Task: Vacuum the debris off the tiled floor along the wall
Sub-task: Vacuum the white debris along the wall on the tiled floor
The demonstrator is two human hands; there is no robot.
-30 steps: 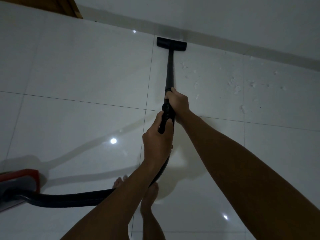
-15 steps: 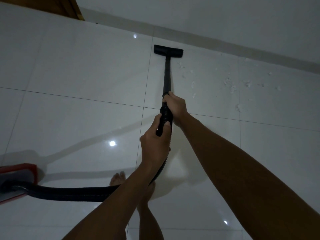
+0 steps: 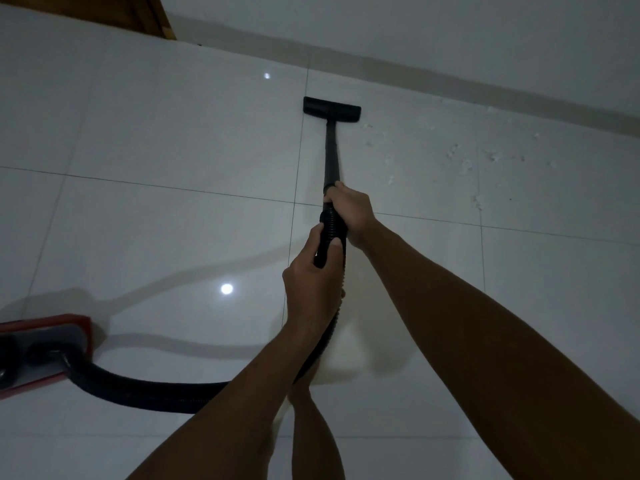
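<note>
A black vacuum wand (image 3: 329,154) runs from my hands to a flat black floor nozzle (image 3: 331,106) lying on the white tiled floor (image 3: 173,133), a short way from the wall's grey skirting (image 3: 485,95). My right hand (image 3: 349,211) grips the wand where it meets the ribbed hose. My left hand (image 3: 311,289) holds the hose (image 3: 156,393) just below it. White bits of debris (image 3: 460,157) lie scattered on the tiles to the right of the nozzle, up to the skirting.
The red and grey vacuum body (image 3: 41,348) sits at the left edge, with the hose curving from it across the floor. A wooden door frame (image 3: 152,15) stands at the top left. My bare leg (image 3: 311,427) is under my arms.
The nozzle has been drawn back from the skirting toward me, and my hands have pulled in with it. The debris to the right lies as before.
</note>
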